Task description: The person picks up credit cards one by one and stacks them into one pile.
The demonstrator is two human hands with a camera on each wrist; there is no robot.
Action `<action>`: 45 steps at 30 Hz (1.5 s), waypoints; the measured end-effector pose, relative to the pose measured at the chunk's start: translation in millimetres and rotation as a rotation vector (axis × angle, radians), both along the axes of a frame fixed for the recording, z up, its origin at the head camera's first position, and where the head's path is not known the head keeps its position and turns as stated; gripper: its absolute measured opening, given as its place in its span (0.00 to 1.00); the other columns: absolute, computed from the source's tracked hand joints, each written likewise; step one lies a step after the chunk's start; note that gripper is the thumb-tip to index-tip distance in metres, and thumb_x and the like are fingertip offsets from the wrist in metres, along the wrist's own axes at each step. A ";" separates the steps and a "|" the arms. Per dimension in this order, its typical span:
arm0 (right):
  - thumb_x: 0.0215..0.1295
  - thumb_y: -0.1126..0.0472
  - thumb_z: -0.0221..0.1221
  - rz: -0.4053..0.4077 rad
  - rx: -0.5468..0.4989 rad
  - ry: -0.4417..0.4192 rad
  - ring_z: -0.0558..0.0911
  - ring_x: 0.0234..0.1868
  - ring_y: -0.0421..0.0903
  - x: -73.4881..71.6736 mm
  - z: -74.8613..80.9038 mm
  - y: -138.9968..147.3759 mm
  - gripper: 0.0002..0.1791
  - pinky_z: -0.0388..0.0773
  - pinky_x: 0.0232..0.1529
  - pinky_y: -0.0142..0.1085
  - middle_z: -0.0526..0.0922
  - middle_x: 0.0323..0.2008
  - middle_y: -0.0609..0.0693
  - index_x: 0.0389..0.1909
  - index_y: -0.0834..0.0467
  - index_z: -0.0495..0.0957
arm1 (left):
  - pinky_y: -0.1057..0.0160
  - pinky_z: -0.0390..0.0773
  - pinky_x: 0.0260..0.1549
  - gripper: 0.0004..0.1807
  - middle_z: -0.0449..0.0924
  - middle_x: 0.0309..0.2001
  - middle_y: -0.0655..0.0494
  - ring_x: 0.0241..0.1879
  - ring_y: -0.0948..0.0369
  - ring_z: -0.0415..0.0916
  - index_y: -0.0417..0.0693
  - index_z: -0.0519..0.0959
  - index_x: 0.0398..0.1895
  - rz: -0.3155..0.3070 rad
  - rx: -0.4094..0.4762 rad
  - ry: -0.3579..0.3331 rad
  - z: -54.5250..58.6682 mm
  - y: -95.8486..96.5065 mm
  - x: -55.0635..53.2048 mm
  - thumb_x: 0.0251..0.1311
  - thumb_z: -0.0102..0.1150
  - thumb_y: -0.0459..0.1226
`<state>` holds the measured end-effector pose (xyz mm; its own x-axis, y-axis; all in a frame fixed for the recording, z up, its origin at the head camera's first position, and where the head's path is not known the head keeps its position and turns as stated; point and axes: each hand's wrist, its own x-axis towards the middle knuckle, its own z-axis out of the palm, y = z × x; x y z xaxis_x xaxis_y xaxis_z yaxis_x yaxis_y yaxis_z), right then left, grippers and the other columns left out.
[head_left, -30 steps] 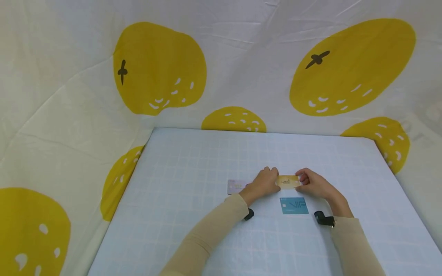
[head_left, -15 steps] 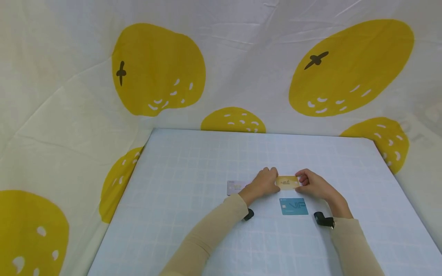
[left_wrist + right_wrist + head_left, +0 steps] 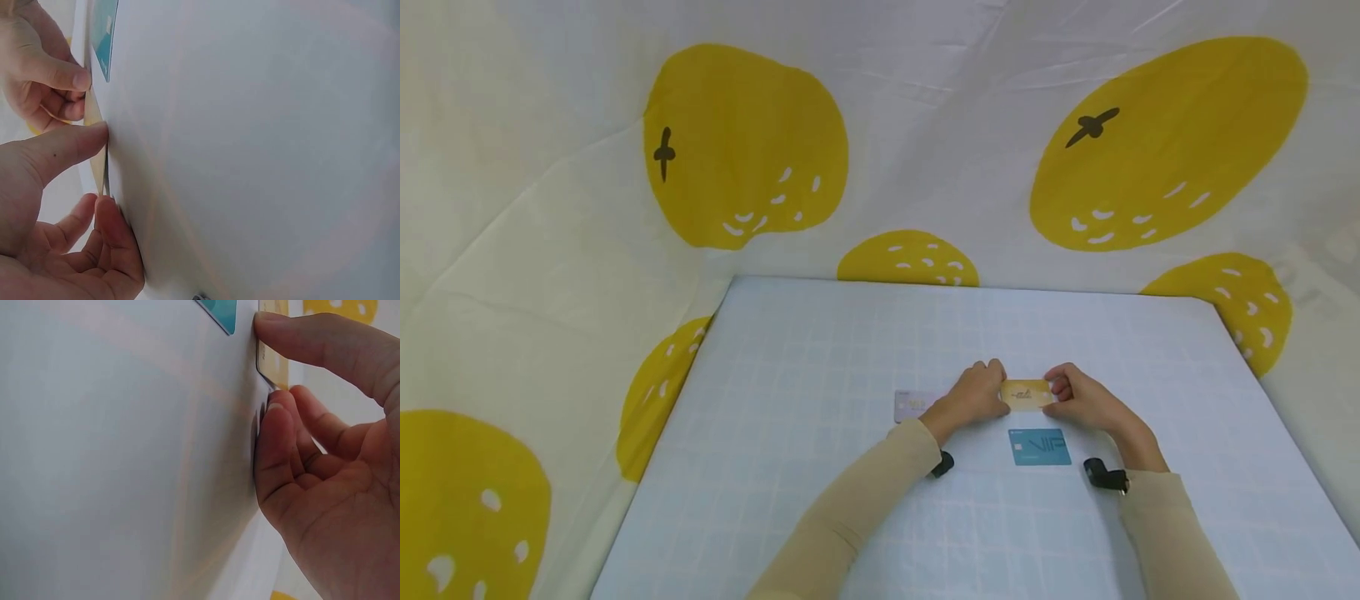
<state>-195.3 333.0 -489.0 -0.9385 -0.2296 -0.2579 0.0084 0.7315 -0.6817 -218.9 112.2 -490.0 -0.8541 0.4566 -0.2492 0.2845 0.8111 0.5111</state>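
A gold card with dark print lies between the two hands, low over the table. My left hand pinches its left end, thumb at the near edge and fingers at the far edge. At the opposite end, my right hand holds the card the same way; in the right wrist view the thumb presses along its long edge. Just nearer than the gold card, a teal card marked VIP lies flat. To the left is a lilac card, partly hidden behind the left hand and wrist.
The table has a pale cloth with a faint grid pattern. Behind and left of it hangs a white sheet printed with yellow fruit. Dark wrist cameras sit below both hands, the right one close to the teal card.
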 end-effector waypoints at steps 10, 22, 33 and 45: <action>0.60 0.66 0.68 -0.021 -0.018 0.007 0.72 0.45 0.55 -0.2 -2.2 0.7 0.30 0.71 0.49 0.48 0.72 0.44 0.59 0.59 0.69 0.65 | 0.68 0.72 0.38 0.25 0.72 0.41 0.57 0.36 0.64 0.69 0.47 0.72 0.55 -0.010 -0.016 0.023 1.0 4.8 0.3 0.59 0.71 0.43; 0.61 0.66 0.67 -0.059 -0.002 -0.033 0.72 0.47 0.55 0.4 -4.5 0.1 0.31 0.71 0.51 0.48 0.73 0.46 0.59 0.62 0.68 0.64 | 0.69 0.70 0.33 0.23 0.71 0.38 0.56 0.34 0.63 0.68 0.44 0.74 0.53 -0.006 -0.008 0.023 -1.5 4.9 2.4 0.59 0.71 0.41; 0.61 0.65 0.68 -0.042 0.002 -0.033 0.72 0.46 0.55 0.1 -6.7 2.2 0.30 0.71 0.50 0.48 0.74 0.45 0.59 0.61 0.68 0.67 | 0.69 0.71 0.34 0.24 0.71 0.39 0.55 0.34 0.63 0.68 0.44 0.73 0.54 0.014 0.001 0.011 -1.3 4.4 6.1 0.59 0.71 0.42; 0.61 0.65 0.68 -0.078 -0.002 -0.038 0.72 0.47 0.56 0.8 -7.3 -0.2 0.32 0.71 0.51 0.49 0.72 0.47 0.60 0.62 0.68 0.64 | 0.70 0.71 0.33 0.23 0.71 0.38 0.57 0.34 0.65 0.68 0.44 0.74 0.53 0.019 0.023 0.022 -0.7 4.2 7.3 0.59 0.71 0.41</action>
